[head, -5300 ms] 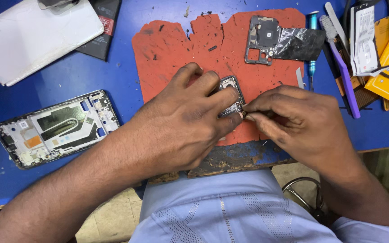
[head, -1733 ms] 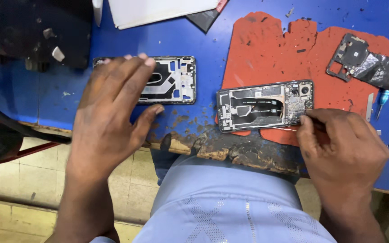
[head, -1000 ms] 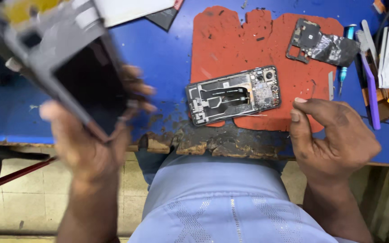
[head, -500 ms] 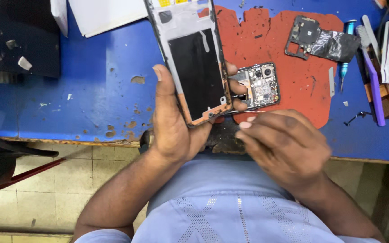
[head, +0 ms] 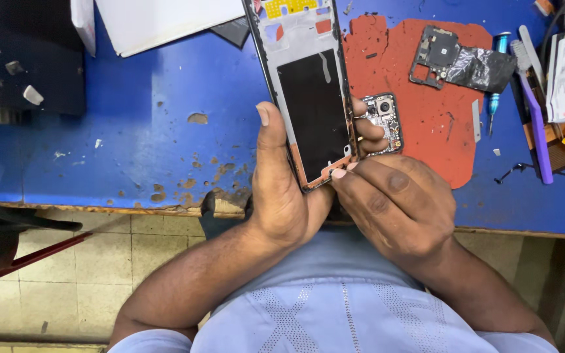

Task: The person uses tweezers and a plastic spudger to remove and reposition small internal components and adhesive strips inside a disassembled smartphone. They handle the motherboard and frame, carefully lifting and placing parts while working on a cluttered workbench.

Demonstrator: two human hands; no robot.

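Head view: left hand (head: 282, 196) wrapped around lower end of phone frame (head: 308, 98), thumb along its left edge, frame raised over blue counter (head: 145, 131). Right hand (head: 393, 202) pinching frame's bottom corner with fingertips. Camera board (head: 384, 121) on red mat (head: 439, 124), just behind. Risk, as judged: one-ended grip may let frame tip onto the board.

Phone frame (head: 308, 91) held over the worktop's (head: 132, 117) near edge, partly covering the circuit board (head: 384, 121) on the mat (head: 439, 124); cover plate (head: 456, 62) toward the mat's far right corner; tools (head: 534, 111) right of the mat.
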